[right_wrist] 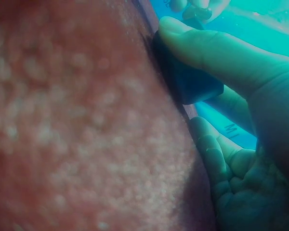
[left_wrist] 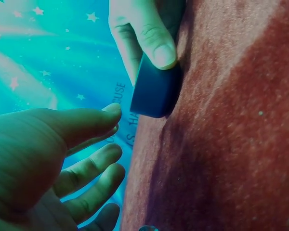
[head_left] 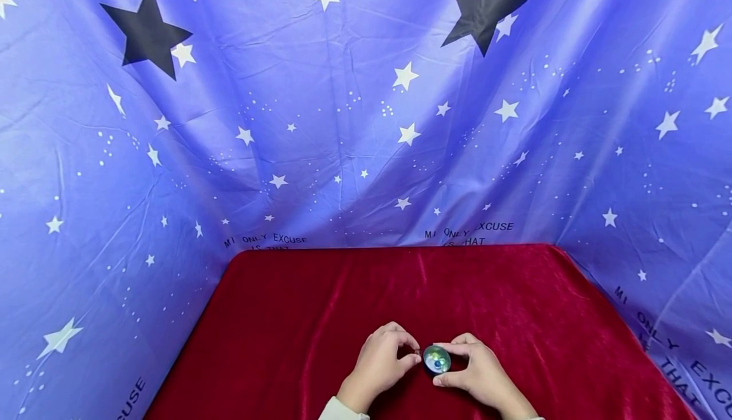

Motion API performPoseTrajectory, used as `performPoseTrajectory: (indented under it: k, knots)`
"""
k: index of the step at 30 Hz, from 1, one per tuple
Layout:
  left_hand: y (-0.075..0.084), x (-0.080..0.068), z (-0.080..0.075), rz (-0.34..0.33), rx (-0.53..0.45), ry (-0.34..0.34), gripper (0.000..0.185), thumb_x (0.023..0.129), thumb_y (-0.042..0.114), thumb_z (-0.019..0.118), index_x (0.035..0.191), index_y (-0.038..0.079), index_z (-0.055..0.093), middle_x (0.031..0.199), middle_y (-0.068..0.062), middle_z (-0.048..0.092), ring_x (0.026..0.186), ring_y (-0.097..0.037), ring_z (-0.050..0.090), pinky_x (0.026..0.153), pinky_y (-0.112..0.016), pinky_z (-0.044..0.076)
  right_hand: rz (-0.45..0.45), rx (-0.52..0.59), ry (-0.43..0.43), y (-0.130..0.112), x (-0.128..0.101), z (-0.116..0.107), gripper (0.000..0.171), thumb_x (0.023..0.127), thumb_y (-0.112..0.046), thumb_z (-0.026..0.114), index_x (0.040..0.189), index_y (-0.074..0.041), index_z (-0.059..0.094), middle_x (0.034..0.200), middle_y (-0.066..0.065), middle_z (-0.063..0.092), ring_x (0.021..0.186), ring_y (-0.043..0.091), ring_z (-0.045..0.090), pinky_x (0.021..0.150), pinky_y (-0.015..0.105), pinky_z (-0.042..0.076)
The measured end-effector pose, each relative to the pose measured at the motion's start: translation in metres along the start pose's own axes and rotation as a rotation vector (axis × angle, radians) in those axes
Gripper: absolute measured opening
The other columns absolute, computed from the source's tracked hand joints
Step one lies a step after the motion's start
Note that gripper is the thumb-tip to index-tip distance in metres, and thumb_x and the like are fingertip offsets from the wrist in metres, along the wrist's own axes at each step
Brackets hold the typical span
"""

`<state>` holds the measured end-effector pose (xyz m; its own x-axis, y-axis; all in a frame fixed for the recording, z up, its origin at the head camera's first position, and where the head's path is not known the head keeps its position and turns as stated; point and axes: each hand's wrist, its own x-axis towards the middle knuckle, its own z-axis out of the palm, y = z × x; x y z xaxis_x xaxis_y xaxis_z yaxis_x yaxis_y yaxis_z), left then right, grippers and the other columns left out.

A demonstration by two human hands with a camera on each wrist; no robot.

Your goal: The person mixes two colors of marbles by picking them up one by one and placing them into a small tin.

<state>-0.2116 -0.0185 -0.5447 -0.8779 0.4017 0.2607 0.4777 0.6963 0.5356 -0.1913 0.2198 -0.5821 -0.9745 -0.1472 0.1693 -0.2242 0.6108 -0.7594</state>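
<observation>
A small round dark container (head_left: 437, 359) with beads inside is being gripped by the right hand (head_left: 480, 374) between thumb and curled fingers, low on the red cloth (head_left: 320, 305). At its nine o'clock, the left hand (head_left: 380, 363) is being held just beside it, fingers loosely curled, gripping nothing.

A table under red velvet cloth (head_left: 320, 305) — on it, a small dark round dish (head_left: 437, 360).

I see a small round dark container (head_left: 437, 359) sitting upright on the red cloth (head_left: 320, 305), at the near edge, slightly right of centre. Its open top shows a shiny interior holding small blue-green beads. Its side wall is plain and dark.
</observation>
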Motion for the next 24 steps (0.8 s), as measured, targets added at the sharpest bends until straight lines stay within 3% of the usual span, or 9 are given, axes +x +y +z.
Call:
performPoseTrajectory:
  k: [15, 24]
  knots:
    - [0.008, 0.0, 0.007, 0.022, 0.067, -0.002, 0.009, 0.084, 0.032, 0.085, 0.09, 0.033, 0.079, 0.095, 0.019, 0.062, 0.092, 0.001, 0.058, 0.082, -0.028, 0.05, 0.035, 0.003, -0.026, 0.0, 0.001, 0.0, 0.062, 0.061, -0.047, 0.098, 0.117, -0.031, 0.079, 0.102, -0.009, 0.061, 0.096, 0.001, 0.056, 0.088, 0.02, 0.045]
    - [0.011, 0.001, 0.012, 0.051, 0.078, 0.006, 0.01, 0.083, 0.032, 0.085, 0.091, 0.033, 0.079, 0.095, 0.02, 0.062, 0.093, 0.001, 0.059, 0.081, -0.026, 0.05, -0.026, 0.0, -0.003, 0.0, 0.0, 0.0, 0.06, 0.061, -0.046, 0.098, 0.116, -0.03, 0.08, 0.1, -0.008, 0.061, 0.095, 0.002, 0.056, 0.087, 0.022, 0.047]
